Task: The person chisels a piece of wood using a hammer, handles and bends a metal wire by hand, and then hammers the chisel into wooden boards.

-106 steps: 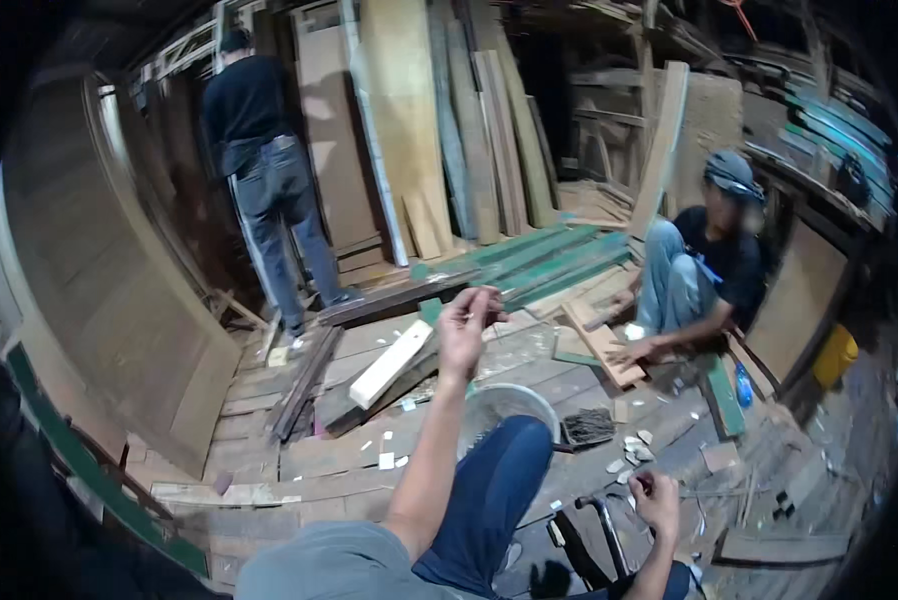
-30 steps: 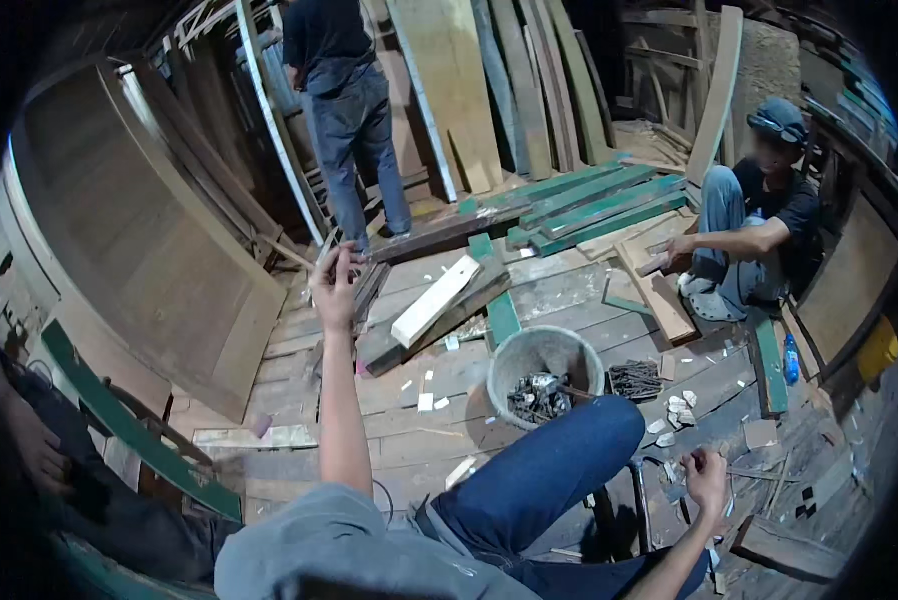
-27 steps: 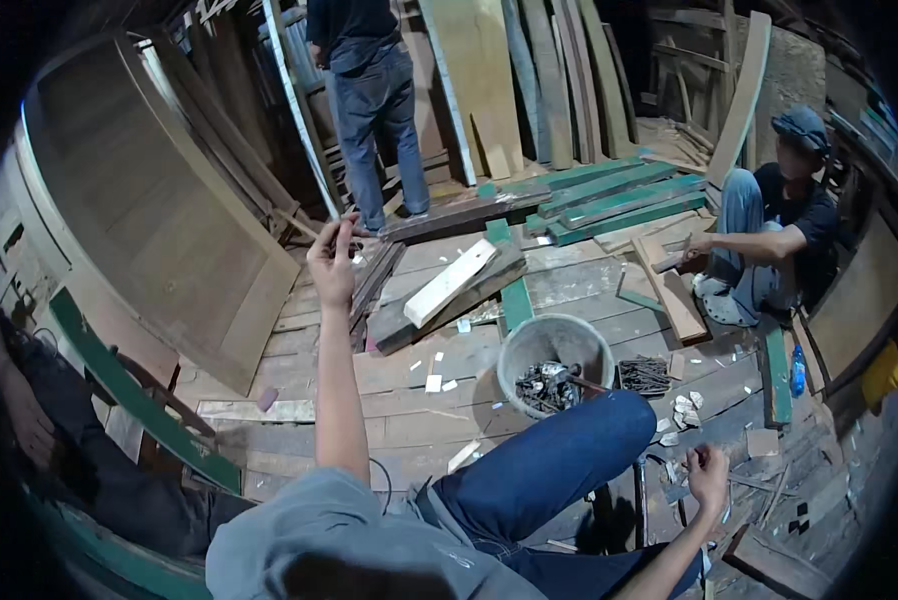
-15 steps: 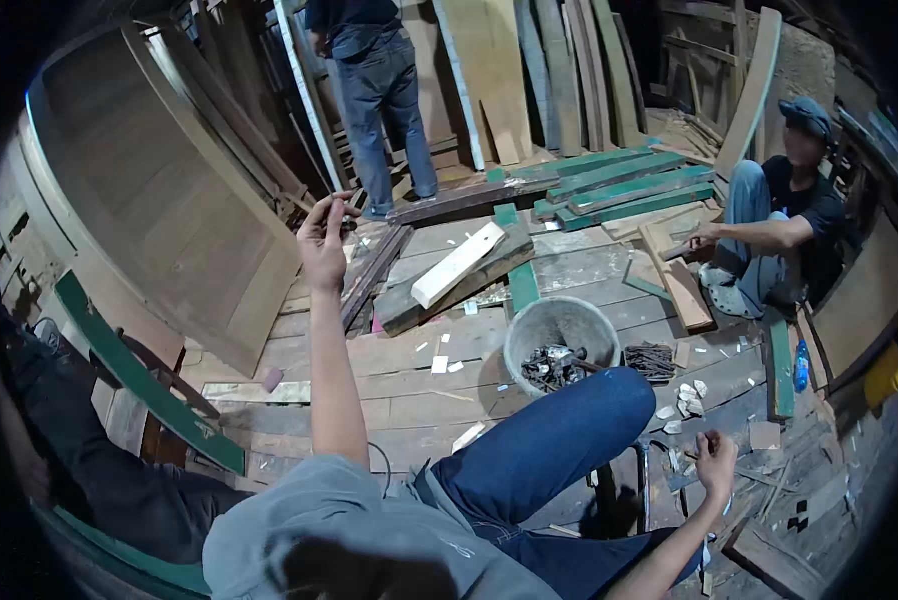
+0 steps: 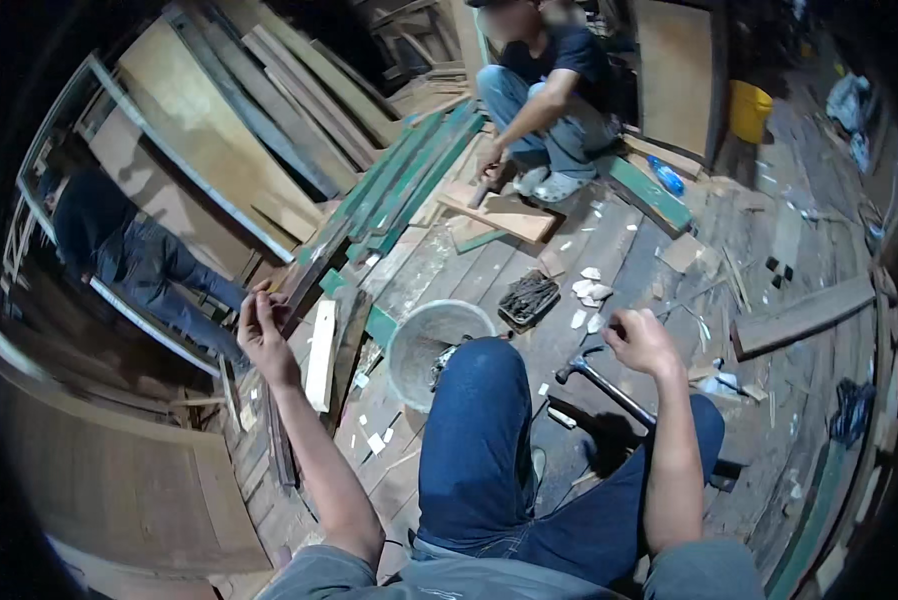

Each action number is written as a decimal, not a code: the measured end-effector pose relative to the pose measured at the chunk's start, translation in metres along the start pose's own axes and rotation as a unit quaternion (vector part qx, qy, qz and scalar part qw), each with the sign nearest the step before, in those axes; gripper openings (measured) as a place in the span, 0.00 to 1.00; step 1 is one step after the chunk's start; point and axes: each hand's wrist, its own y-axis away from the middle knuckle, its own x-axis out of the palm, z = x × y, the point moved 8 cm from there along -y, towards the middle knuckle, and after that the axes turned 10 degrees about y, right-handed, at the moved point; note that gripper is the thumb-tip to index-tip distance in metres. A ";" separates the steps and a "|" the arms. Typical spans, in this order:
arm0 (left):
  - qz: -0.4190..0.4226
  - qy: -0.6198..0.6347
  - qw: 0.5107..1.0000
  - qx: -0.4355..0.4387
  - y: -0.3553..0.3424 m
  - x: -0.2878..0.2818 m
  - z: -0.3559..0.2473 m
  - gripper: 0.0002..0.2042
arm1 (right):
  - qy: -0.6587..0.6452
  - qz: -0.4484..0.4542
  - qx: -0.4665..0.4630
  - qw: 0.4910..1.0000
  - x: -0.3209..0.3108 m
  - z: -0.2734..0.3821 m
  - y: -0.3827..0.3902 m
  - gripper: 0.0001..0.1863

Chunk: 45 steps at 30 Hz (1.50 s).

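A person's left hand (image 5: 266, 340) and right hand (image 5: 643, 343) curl well apart (whether either grips anything, one cannot tell); a dark-headed, shiny-shafted hammer (image 5: 609, 388) shows lower right of the frame's centre.

A co-worker (image 5: 579, 62) squats well beyond the right hand (image 5: 643, 342), near a blue bottle (image 5: 666, 176); a yellow container (image 5: 749, 112) stands farther right. Past the left hand (image 5: 267, 342), tall boards (image 5: 209, 120) lean and green planks (image 5: 409, 182) lie.
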 end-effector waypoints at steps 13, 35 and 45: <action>0.697 -0.156 0.691 -0.110 0.133 0.311 0.031 0.29 | 0.038 0.014 0.034 0.999 0.006 -0.017 0.016 0.14; 0.868 -0.333 0.367 0.025 0.367 0.309 0.120 0.14 | 0.094 0.022 -0.016 0.995 0.093 -0.019 0.031 0.08; 0.877 -0.315 0.360 0.028 0.414 0.338 0.154 0.23 | 0.113 0.178 0.110 0.971 0.102 -0.063 0.038 0.09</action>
